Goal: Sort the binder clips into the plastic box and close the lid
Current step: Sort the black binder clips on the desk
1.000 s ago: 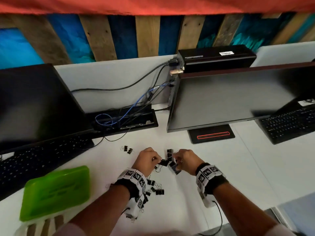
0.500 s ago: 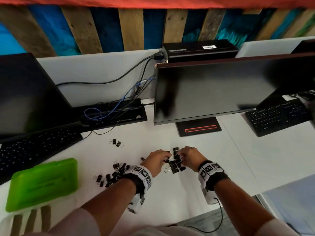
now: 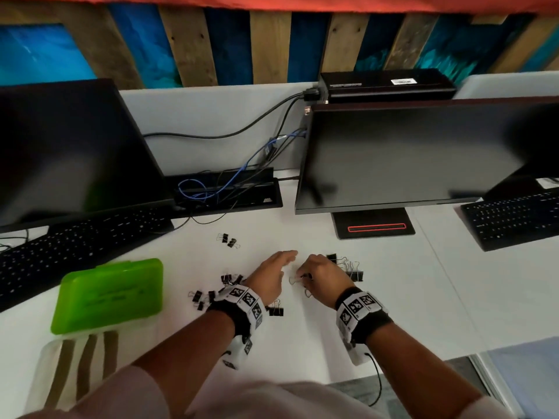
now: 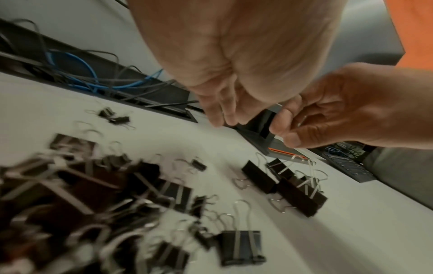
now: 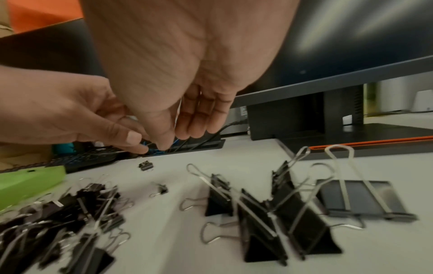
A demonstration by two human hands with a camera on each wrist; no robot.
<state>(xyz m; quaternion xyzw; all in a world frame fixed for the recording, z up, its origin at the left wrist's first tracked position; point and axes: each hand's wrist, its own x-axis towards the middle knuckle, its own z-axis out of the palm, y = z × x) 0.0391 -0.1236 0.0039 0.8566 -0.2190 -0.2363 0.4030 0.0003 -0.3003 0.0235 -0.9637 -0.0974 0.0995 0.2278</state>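
- Pinching a wire handle, your right hand (image 3: 317, 275) grips one binder clip (image 3: 298, 279); left hand (image 3: 269, 278) hangs slack, empty.
- Expect light, stiff, springy steel; take large clips (image 5: 276, 218) by their black bodies.

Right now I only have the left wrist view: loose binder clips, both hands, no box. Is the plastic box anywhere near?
Observer: Yes. The head view shows the green plastic box lying on the desk, out to the left of the left hand, with its lid shut.
Operator: How does it sit relative to the main pile?
Observer: The pile of binder clips lies between the box and the left wrist, apart from the box.
Operator: And the big clips on the right?
Observer: In the right wrist view one large clip lies flat at the far right of that group.
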